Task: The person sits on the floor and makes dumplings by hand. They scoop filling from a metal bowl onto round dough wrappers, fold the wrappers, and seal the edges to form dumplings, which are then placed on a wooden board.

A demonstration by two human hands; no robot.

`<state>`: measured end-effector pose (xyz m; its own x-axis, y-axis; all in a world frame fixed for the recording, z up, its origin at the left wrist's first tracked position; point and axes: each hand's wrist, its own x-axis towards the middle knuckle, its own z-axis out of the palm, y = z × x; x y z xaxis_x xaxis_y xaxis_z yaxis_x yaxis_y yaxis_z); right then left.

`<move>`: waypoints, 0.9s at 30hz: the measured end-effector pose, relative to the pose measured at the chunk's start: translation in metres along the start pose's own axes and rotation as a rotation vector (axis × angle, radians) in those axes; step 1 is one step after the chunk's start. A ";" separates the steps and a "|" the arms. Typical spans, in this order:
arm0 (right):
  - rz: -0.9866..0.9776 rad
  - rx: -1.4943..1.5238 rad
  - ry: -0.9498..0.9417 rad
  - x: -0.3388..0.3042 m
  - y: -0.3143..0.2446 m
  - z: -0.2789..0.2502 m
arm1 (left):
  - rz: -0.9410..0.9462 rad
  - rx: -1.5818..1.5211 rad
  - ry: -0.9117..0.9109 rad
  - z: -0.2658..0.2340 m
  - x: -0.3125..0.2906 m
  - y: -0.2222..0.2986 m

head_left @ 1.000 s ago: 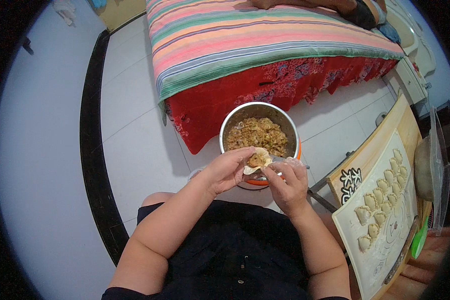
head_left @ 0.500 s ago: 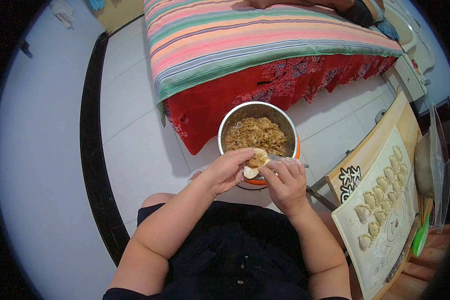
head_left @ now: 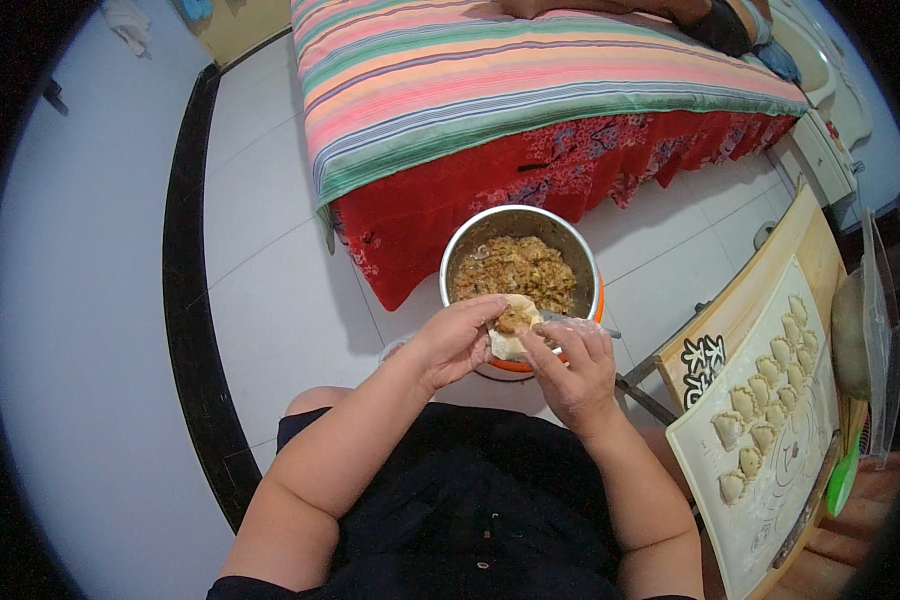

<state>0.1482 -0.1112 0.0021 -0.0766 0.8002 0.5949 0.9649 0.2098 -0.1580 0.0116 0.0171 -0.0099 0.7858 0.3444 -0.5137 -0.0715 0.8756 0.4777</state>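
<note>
A round dough wrapper (head_left: pixel 507 347) lies across the fingers of my left hand (head_left: pixel 453 343), which holds it by its left side. On the wrapper sits a lump of brown filling (head_left: pixel 513 320). My right hand (head_left: pixel 578 378) is closed around a thin grey metal utensil (head_left: pixel 611 331), its kind mostly hidden by the fingers. Its thumb and forefinger are at the wrapper's right edge. Just beyond both hands stands a steel bowl (head_left: pixel 448 262) with chopped filling (head_left: pixel 518 264) in it, on something orange.
At my right, a white mat (head_left: pixel 705 470) on a wooden board (head_left: pixel 805 225) bears several folded dumplings (head_left: pixel 762 437). A green plastic utensil (head_left: pixel 843 478) lies by its edge. Ahead is a bed with a striped cover (head_left: pixel 430 90); a person's limb (head_left: pixel 620 8) rests there.
The wrapper has opened out flatter, and more of the filling lump shows. My right fingers have shifted slightly at its edge. The whole view has moved a little.
</note>
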 end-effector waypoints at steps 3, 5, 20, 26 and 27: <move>-0.047 -0.010 -0.021 -0.001 -0.001 0.000 | -0.006 -0.003 -0.023 0.001 -0.001 -0.001; -0.077 -0.016 -0.027 -0.001 -0.001 0.000 | -0.011 0.003 -0.029 0.001 -0.001 -0.002; -0.127 -0.012 -0.066 0.004 -0.003 0.001 | -0.009 -0.032 -0.036 0.002 -0.004 -0.003; -0.106 0.014 -0.036 0.000 -0.003 0.002 | -0.013 0.053 -0.044 0.004 -0.005 -0.001; -0.087 0.037 -0.029 -0.003 -0.003 0.004 | -0.017 0.076 -0.040 0.005 -0.006 -0.001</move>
<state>0.1442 -0.1119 -0.0025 -0.1676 0.7939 0.5845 0.9443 0.2996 -0.1363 0.0100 0.0130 -0.0041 0.8103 0.3147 -0.4943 -0.0123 0.8525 0.5226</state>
